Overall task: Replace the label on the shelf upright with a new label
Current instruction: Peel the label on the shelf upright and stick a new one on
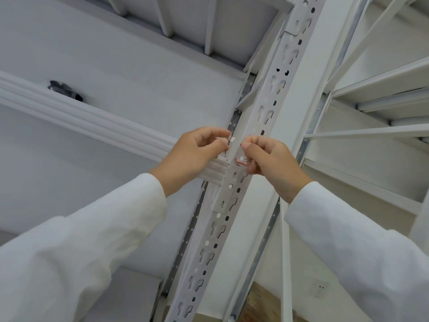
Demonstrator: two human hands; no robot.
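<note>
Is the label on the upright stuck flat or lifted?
Cannot tell: the label is mostly hidden behind the right hand on the upright.

Bright, even, soft light; faint shadows; wide-angle bending at edges — slight softness throughout

A white perforated metal shelf upright (241, 182) carries a ribbed white horizontal beam (92, 122); a small red-and-white label (240, 161) sticks on the upright's face.

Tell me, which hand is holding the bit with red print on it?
The right hand. A label with red print shows by its fingers, against the upright. The left hand pinches only a small pale scrap, higher up.
</note>
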